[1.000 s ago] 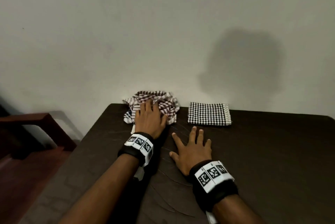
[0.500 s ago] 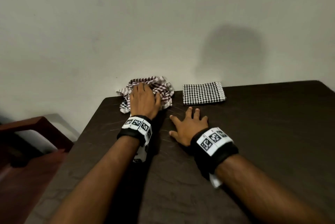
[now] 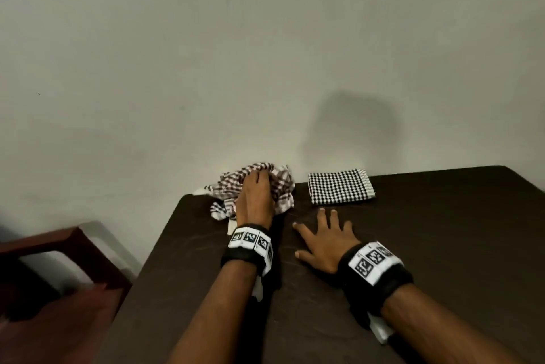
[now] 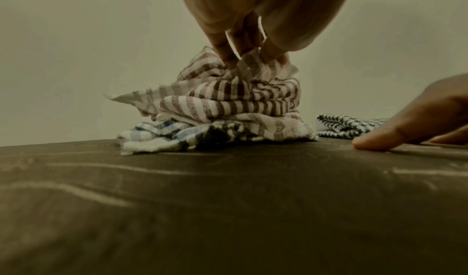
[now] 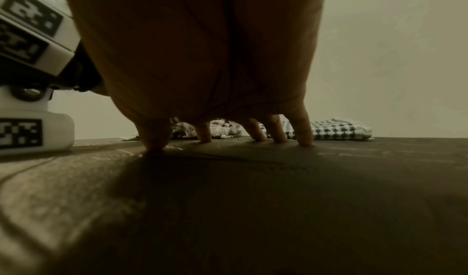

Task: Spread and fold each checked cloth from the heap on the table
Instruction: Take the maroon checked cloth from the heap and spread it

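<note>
Left hand (image 3: 256, 195) now pinching red checked cloth (image 4: 235, 97) atop heap (image 3: 250, 191) at desk (image 3: 413, 260) far corner, formerly flat on it; right hand (image 3: 324, 241) splayed, empty; pickup judged begun; folded black checked cloth (image 3: 340, 186) beside.

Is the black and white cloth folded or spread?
Folded: the black and white cloth lies as a neat small rectangle on the table, with layered edges.
</note>
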